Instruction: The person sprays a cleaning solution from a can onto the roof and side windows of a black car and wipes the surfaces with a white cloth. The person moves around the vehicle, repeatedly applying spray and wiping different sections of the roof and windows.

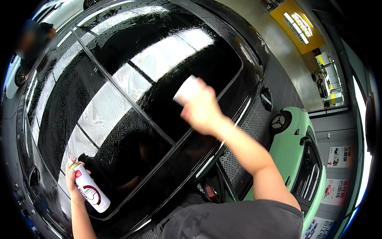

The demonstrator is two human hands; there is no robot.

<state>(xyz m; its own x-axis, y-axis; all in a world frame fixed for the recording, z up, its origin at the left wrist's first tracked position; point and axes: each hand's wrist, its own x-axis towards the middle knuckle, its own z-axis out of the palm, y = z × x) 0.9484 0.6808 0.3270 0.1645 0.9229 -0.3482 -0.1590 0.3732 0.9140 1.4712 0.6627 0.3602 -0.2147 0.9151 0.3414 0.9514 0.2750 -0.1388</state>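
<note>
While the left hand grips a white spray can near its top, the right hand holds a pale, blurred wiping pad out over the black car's glass roof. The left fingers are curled round the can's upper end, just below and beside the white nozzle; fingertips show along its far side, and most of the can's body extends clear of them. It leans, nozzle toward the upper left and base toward the lower right, above the nearer left part of the roof. Whether it touches the glass cannot be told.

On the right, the fingers are closed on the pad, which projects ahead of them toward the upper left; motion blur hides how each finger lies, and whether the pad presses on the glass is unclear. This hand is on the right side of the dark crossbar dividing the roof. Droplets and wet streaks cover much of the glass. A green car stands to the right, and another person is at the upper left.
</note>
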